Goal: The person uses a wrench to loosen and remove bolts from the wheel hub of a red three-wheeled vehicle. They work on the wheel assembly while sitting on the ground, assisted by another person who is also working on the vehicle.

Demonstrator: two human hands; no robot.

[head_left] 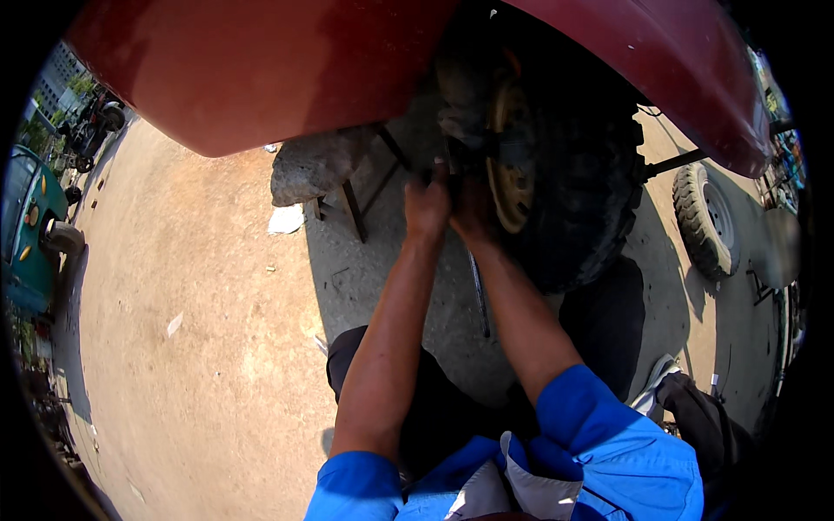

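Note:
Both arms reach forward under a red vehicle body (287, 78), beside a large dark tyre (578, 191) with a yellowish rim (514, 174). My left hand (426, 207) is closed in the shadow on the inner side of the wheel, thumb pointing forward. What its fingers grip is too dark to make out. Close against it on the right, my right hand (472, 213) sits next to the rim, its fingers lost in shadow. Dark wheel-hub parts (465, 130) lie just ahead of both hands. A thin rod (479, 295) slants down to the ground beneath my right forearm.
A big rock (317, 165) rests on a metal stand (352, 211) under the body. To the right, a loose wheel (705, 221) stands near a red fender (669, 69). Another person's shoe and leg (695, 395) show at lower right. A teal vehicle (33, 230) is far left.

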